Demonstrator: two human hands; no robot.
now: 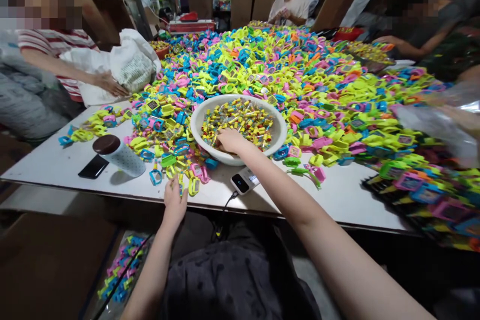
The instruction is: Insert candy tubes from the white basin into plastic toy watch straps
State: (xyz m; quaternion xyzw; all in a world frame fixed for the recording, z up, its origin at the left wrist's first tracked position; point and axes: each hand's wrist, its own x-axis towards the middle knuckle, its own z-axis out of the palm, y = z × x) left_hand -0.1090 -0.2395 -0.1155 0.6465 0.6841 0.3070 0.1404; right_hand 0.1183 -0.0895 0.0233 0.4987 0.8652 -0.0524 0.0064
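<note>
My right hand (229,141) reaches into a white bowl (279,127) filled with small yellow and red pieces, its fingers curled down among them. My left hand (174,201) hovers at the table's near edge, pinching a small yellow-green toy watch (181,187). A huge heap of toy watches (300,75) in yellow, blue, pink and green covers the white table (345,195) around the bowl.
A white bottle with a brown cap (119,154) lies next to a black phone (93,166) at front left. A small device with a cable (243,181) sits near the edge. Other people work at the left, far and right sides. A box of watches (122,265) stands below.
</note>
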